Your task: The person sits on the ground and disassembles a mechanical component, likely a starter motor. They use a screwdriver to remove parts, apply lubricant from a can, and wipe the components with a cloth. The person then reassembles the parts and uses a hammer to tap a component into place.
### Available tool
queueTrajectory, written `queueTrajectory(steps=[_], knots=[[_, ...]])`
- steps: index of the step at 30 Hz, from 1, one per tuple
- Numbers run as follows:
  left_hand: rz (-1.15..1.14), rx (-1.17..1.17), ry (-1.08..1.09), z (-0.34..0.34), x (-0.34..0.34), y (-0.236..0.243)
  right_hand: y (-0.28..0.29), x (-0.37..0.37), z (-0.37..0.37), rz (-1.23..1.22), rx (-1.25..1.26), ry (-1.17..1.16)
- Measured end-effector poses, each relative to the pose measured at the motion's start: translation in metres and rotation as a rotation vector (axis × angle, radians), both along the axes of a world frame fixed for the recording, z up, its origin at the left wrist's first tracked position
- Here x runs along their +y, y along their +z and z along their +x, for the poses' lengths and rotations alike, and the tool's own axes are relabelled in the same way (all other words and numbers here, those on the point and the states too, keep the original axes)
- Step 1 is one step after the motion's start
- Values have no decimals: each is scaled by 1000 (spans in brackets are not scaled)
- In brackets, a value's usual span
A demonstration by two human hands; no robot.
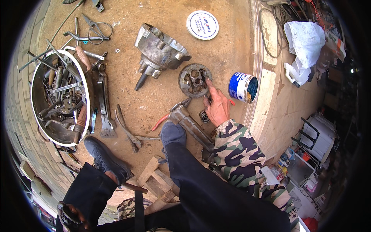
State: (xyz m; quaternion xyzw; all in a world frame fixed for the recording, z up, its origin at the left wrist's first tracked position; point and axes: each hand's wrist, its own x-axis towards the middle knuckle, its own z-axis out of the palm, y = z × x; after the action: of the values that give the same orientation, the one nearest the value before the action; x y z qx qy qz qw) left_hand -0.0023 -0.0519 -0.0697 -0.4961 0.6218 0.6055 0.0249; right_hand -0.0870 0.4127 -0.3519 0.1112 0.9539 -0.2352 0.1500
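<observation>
My right hand (218, 106), in a camouflage sleeve, reaches to a round toothed metal gear (188, 89) lying on the ground. Its index finger is stretched out with the tip on the gear's right side, among the cutouts; the other fingers are partly curled, and I see nothing held. To the right of this hand stands an open blue-and-white tin (239, 86) with dark blue-green grease inside. A greasy metal housing with a shaft (160, 50) lies beyond the gear to the left. At the lower left edge, my left hand (71, 217) looks dark and smeared; its fingers are unclear.
A round basin (34, 94) full of tools stands on the left. Beside it lie scissors (92, 24) and pliers (127, 129). A metal tube-shaped part (191, 125) and a small bearing-like ring (204, 116) lie near my right foot. The white lid (202, 34) is farther off.
</observation>
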Motion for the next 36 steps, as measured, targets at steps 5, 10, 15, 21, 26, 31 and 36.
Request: queueTrajectory(steps=[5,10,15,21,26,31,36], knots=[[13,-10,-8,-4,-2,0,-8,14,-5,-47,-8,-45],[15,-9,2,-1,-1,2,-2,8,-13,-116,20,-97],[23,-5,-2,-1,0,0,-6,12,-18,-170,113,-98],[44,-2,-2,-1,-1,0,-8,16,-28,-130,27,-55],[62,7,5,1,-2,0,-3,17,-19,-207,23,-180],[134,43,-9,6,-3,-2,1,3,-1,-28,117,-69],[378,113,-32,23,-3,-3,-4,-23,-25,81,12,25]])
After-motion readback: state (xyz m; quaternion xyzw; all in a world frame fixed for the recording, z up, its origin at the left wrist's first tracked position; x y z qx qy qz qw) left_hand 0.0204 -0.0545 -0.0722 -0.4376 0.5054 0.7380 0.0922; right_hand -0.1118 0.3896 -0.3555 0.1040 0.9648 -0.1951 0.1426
